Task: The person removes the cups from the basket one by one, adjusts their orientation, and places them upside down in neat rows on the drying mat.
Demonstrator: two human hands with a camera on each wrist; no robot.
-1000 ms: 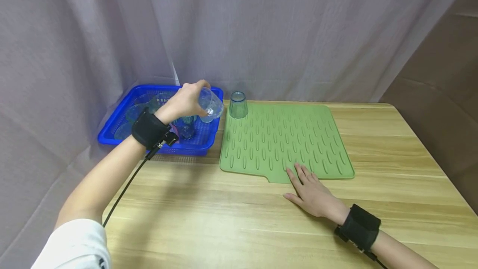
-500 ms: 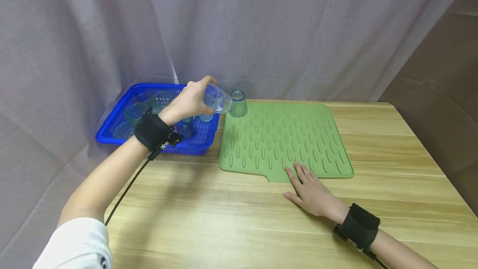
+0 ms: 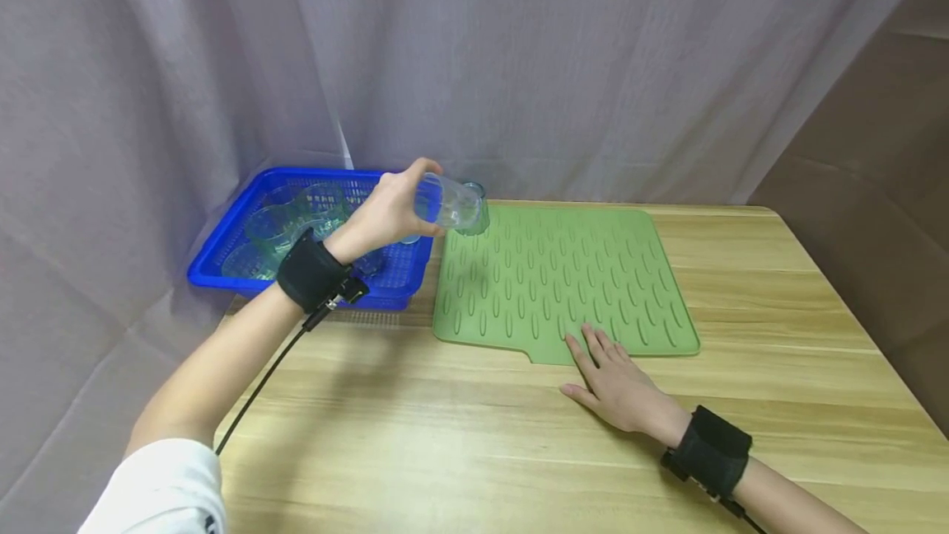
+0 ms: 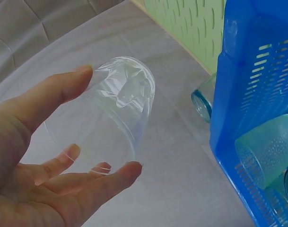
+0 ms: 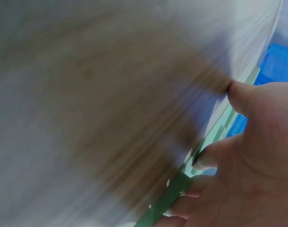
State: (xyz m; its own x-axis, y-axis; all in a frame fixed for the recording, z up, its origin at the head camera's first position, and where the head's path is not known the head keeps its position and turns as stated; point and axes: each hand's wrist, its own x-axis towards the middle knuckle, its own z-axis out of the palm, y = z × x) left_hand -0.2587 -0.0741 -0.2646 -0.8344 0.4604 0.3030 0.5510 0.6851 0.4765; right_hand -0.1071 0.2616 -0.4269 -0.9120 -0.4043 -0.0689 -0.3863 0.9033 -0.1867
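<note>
My left hand grips a clear drinking glass around its rim end. The glass is tilted, base pointing right, in the air between the blue basket and the green mat. In the left wrist view, thumb and fingers span the clear glass. Partly hidden behind it, a greenish glass stands upside down at the mat's back left corner. My right hand lies with straight fingers on the mat's front edge; the right wrist view shows its palm side.
Several glasses lie in the basket, which stands left of the mat; one textured bluish glass shows in the left wrist view. A grey curtain hangs behind the wooden table. A cable runs from my left wrist.
My left hand has moved right with the clear glass, from over the basket's right side to the mat's back left corner, and the glass has tipped nearer horizontal. The right hand stays put.
</note>
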